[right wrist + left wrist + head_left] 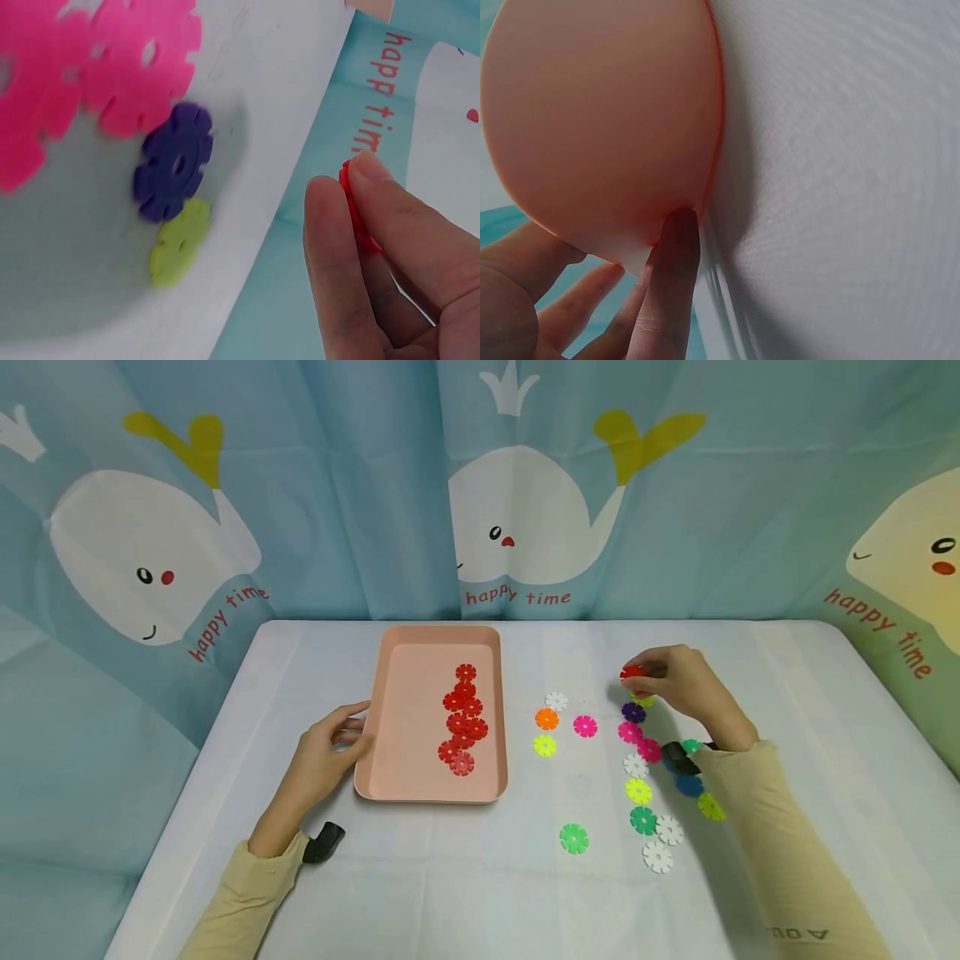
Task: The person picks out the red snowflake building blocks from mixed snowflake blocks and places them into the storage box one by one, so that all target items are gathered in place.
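In the head view my right hand (675, 681) pinches a red snowflake disc (632, 672) between thumb and fingers, raised over the far right of the table. The right wrist view shows this red disc (355, 206) edge-on between the fingertips. Under that hand lie a purple disc (633, 712) and a yellow-green disc (180, 244). My left hand (322, 760) rests its fingertips against the left side of the pink tray (371, 743); the left wrist view shows a finger touching the tray's outer wall (607, 127). Several red discs (465, 727) lie in the tray's right half.
Loose discs lie right of the tray: orange (547, 719), pink (586, 727), yellow (545, 746), green (574, 839) and several others. White discs (657, 857) lie near the right forearm, which partly covers blue discs (689, 785). A printed curtain (375, 527) hangs behind the table.
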